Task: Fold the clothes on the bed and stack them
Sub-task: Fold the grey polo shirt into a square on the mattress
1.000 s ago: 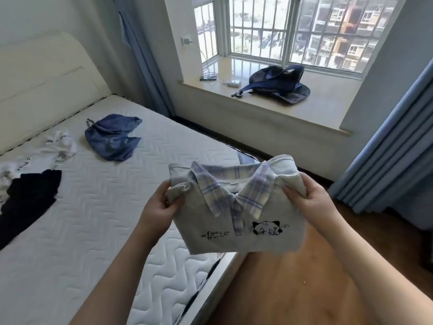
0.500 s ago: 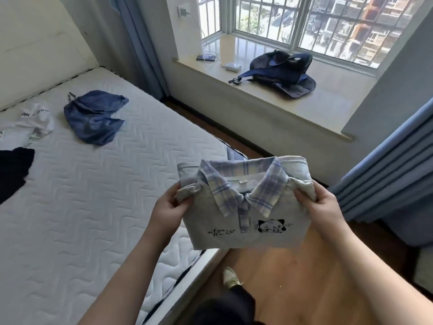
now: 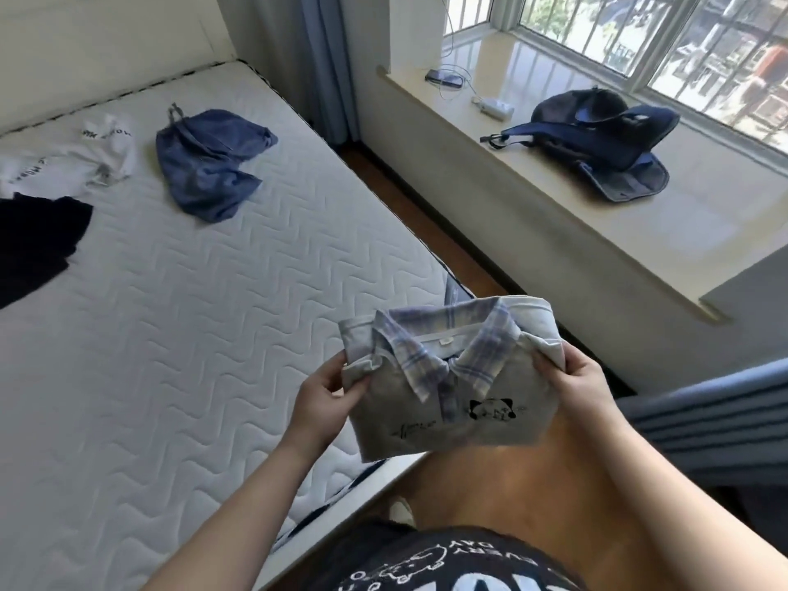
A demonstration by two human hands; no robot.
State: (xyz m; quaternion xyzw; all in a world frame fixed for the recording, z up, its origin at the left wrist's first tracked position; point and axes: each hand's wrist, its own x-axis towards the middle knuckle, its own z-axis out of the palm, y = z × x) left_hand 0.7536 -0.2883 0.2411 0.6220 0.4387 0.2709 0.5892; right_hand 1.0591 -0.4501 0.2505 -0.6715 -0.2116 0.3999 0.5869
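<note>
A folded grey shirt [image 3: 452, 403] with a plaid blue collar and a small black cartoon print hangs in the air over the corner of the bed. My left hand [image 3: 326, 398] pinches its left edge and my right hand [image 3: 575, 383] grips its right edge. On the white quilted mattress [image 3: 179, 334] lie a crumpled blue garment [image 3: 209, 164], a white garment with black lettering [image 3: 72, 157] and a black garment [image 3: 34, 245] at the left edge.
A window sill [image 3: 554, 172] to the right holds a dark blue backpack [image 3: 597, 138], a phone [image 3: 443, 78] and a white charger [image 3: 494, 107] with cables. Blue curtains [image 3: 703, 411] hang at the right. Wooden floor [image 3: 503, 484] runs between bed and sill.
The view has tilted down and turned left, so the bed fills more of the frame. The folded shirt stays held in both hands, now lower and closer to the bed corner.
</note>
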